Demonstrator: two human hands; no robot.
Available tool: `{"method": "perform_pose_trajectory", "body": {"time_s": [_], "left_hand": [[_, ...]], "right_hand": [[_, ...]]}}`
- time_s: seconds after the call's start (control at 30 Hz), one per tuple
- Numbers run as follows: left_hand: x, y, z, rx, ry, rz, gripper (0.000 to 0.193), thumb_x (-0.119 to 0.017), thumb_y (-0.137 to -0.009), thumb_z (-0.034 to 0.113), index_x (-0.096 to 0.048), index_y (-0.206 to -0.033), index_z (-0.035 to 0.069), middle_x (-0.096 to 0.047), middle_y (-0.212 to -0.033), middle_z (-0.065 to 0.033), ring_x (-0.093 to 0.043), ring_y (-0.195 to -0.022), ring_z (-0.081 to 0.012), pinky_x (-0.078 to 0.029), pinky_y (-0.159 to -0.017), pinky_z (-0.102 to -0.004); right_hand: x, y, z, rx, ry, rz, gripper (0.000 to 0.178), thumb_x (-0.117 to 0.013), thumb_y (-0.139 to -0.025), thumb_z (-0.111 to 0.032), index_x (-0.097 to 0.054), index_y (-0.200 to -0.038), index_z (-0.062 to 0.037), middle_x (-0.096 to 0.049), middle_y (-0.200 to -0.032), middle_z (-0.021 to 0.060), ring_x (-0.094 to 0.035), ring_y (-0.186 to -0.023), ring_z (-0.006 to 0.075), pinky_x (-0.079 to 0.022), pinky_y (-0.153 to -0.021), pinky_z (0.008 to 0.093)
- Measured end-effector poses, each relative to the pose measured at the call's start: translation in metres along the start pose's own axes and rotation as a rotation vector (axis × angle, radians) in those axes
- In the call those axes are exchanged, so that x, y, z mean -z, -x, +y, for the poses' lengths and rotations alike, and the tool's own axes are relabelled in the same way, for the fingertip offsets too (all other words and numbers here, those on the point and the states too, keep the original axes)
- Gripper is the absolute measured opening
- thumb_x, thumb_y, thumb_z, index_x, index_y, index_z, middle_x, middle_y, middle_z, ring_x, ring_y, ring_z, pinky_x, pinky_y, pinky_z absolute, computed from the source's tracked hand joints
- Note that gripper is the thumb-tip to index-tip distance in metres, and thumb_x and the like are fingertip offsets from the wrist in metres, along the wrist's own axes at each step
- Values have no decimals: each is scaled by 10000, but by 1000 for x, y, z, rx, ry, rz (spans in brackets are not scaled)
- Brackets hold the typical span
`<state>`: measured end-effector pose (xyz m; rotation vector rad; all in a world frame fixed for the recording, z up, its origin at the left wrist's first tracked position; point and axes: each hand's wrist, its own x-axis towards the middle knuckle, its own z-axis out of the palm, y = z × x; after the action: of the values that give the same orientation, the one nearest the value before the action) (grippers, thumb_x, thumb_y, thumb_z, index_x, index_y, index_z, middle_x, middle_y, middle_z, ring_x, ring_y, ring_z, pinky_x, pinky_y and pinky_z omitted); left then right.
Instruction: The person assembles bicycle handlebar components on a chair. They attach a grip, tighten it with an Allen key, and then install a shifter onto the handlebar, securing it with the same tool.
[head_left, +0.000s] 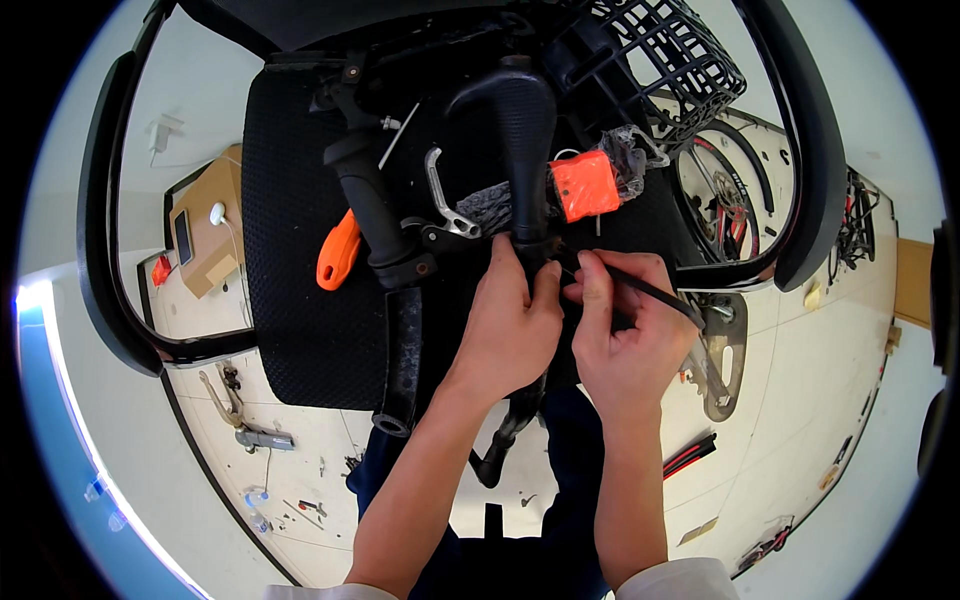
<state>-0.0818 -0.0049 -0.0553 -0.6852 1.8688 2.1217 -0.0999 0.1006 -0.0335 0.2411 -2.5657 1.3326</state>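
A black bicycle handlebar (506, 430) lies across a black chair seat, with a flared rubber grip (527, 120) at its far end. My left hand (512, 325) is closed around the bar just below that grip, thumb and forefinger near a clamp or collar there. In my right hand (637, 335) is a slim black rod-like tool (650, 288), pinched between thumb and fingers. Its tip points at the collar, but my fingers partly hide the contact. Left of my hands lies a second black grip (365, 195) beside a bare black tube (402, 360).
On the seat (300, 350) lie a silver brake lever (437, 185), an orange-handled tool (340, 250), an orange packet (586, 186) and a black basket (660, 60). Armrests (115, 230) flank it. Bike parts, a wheel (720, 195) and a cardboard box (210, 220) are on the floor.
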Motion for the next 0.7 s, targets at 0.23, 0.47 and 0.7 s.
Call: {"method": "perform_pose_trajectory", "body": {"time_s": [0.23,0.47,0.7], "left_hand": [[1,-2,-2,-82,-59,12,237,-518,-965,100,-434,-1120,-57,-597,-748,-161,-600,-615,-197,-467,-577,-347],[1,-3,-6,-39,116,-30,231,-505,-987,89,-471,-1185,-23,-609,-904,-84,-575,-801,-121,-479,-733,-282],[4,0,8,65,154,-55,197,-504,-970,59,-534,-1155,-2,-606,-945,-38,-549,-870,-89,-454,-785,-241]], "right_hand": [[-5,-4,-2,-38,114,51,142,-754,-839,-48,-624,-806,-1,-626,-656,46,-601,-482,115,-473,-461,228],[-4,-11,0,84,-159,-58,121,-711,-825,19,-647,-928,20,-671,-858,109,-672,-694,164,-533,-608,256],[2,-8,2,94,-76,-122,145,-686,-828,47,-682,-961,-11,-708,-917,116,-707,-783,234,-562,-633,283]]}}
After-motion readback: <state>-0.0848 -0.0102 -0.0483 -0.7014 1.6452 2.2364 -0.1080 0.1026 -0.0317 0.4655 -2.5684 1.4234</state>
